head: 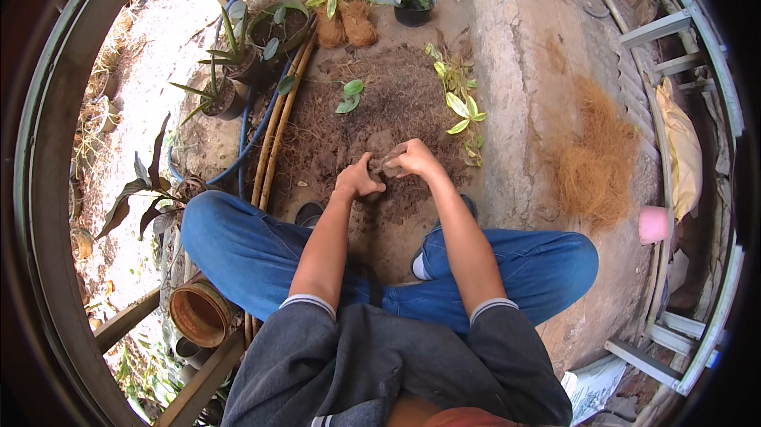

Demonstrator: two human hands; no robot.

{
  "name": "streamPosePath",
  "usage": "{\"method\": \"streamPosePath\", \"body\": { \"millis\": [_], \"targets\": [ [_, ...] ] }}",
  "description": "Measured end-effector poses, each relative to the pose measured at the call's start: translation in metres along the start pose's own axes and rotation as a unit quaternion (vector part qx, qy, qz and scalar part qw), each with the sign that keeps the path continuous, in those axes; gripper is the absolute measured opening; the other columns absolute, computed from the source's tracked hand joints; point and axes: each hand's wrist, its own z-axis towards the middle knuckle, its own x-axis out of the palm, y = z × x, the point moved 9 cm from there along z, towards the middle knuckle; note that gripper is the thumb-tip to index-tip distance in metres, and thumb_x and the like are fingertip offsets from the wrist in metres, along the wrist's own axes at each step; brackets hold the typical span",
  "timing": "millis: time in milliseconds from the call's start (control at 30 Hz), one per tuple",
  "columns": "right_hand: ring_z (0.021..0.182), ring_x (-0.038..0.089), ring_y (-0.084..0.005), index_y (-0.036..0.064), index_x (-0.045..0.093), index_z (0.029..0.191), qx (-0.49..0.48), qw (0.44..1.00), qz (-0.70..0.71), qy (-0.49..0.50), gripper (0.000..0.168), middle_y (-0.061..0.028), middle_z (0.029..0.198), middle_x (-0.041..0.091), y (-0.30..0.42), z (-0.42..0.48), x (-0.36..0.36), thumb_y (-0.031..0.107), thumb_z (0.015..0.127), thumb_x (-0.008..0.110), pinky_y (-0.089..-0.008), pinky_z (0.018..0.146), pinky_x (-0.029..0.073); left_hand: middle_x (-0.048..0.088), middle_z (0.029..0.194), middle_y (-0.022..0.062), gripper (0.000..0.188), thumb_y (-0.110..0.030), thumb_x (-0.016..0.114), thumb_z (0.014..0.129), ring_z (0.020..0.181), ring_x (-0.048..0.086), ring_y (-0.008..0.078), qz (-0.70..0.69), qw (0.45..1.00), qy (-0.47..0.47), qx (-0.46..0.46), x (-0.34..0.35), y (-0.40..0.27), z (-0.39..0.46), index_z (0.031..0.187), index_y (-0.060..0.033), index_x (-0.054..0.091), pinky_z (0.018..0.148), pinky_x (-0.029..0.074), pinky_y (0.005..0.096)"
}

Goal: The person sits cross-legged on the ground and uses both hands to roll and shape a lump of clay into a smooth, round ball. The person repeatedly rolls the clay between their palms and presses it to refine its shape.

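Observation:
A brown clump of damp soil (386, 161) is between my two hands, above a spread of loose dark soil and fibres (380, 79). My left hand (359, 177) curls round the clump's near left side, thumb and fingers apart with soil in between. From the right, my right hand (416, 158) presses its fingertips into the same clump; the fingers hide part of it. Beyond the hands, a small green-leaved cutting (351, 94) lies on the soil. Yellow-and-green variegated cuttings (459, 107) lie along the right edge of the soil.
Two coir-wrapped plants (345, 24) and a black pot (414, 10) stand at the far side. Bamboo poles (279, 124), a blue hose (250, 142) and potted plants (225, 97) line the left. Coir fibre (597, 159) and a pink pot (653, 225) lie right.

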Motion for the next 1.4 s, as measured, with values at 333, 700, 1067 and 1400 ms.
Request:
{"method": "streamPosePath", "body": {
  "millis": [333,700,1067,1400],
  "targets": [
    [0.113,0.054,-0.0242,0.001,0.052,0.123,-0.089,0.948,0.304,0.017,0.038,-0.0155,0.125,0.052,0.037,-0.049,-0.076,0.012,0.088,0.060,-0.0329,0.081,0.058,0.043,0.137,0.0218,0.114,-0.049,0.076,0.052,0.128,0.041,0.0325,-0.197,0.980,-0.012,0.013,-0.012,0.011,0.009,0.144,-0.0044,0.024,0.104,0.037,0.0391],
    [0.087,0.060,-0.0230,0.003,0.051,0.117,-0.117,0.825,0.552,0.016,0.033,-0.0095,0.093,0.057,0.064,-0.074,-0.068,0.026,0.093,0.054,-0.0286,0.074,0.054,0.048,0.126,0.0227,0.084,-0.040,0.069,0.070,0.109,0.055,0.0323,-0.533,0.846,-0.022,0.008,-0.100,-0.066,-0.052,0.137,-0.0023,0.034,0.086,0.049,0.0452],
    [0.073,0.058,-0.0206,0.005,0.049,0.119,-0.153,0.864,0.479,0.036,0.039,-0.0113,0.093,0.059,0.065,-0.097,-0.056,0.036,0.096,0.048,-0.0324,0.061,0.053,0.058,0.104,0.0159,0.051,-0.042,0.061,0.080,0.088,0.062,0.0305,-0.739,0.672,0.033,0.020,-0.120,-0.093,-0.103,0.115,-0.0079,0.046,0.067,0.055,0.0408],
    [0.066,0.058,-0.0168,0.003,0.046,0.117,-0.111,0.752,0.650,0.014,0.045,-0.0090,0.089,0.057,0.014,-0.066,-0.054,0.039,0.091,0.057,-0.0225,0.046,0.044,0.054,0.110,0.0185,0.056,-0.050,0.056,0.085,0.098,0.060,0.0359,-0.787,0.596,0.151,0.048,-0.094,-0.108,-0.093,0.118,-0.0062,0.045,0.070,0.058,0.0441]
  ]
}}
